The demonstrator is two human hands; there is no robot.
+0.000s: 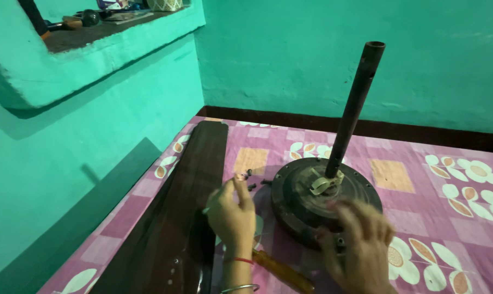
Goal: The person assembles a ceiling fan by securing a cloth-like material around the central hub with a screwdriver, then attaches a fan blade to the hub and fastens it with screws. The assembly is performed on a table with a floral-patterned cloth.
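Dark motor: R hand on rim; L hand beside blade.

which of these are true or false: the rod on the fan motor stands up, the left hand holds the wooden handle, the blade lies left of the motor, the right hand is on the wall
1. The rod stands up from the fan motor: true, slightly tilted.
2. The left hand holds the wooden handle: false, the handle lies on the cloth below it.
3. The dark blade lies left of the motor: true.
4. The right hand is on the wall: false, it rests at the motor's near edge.
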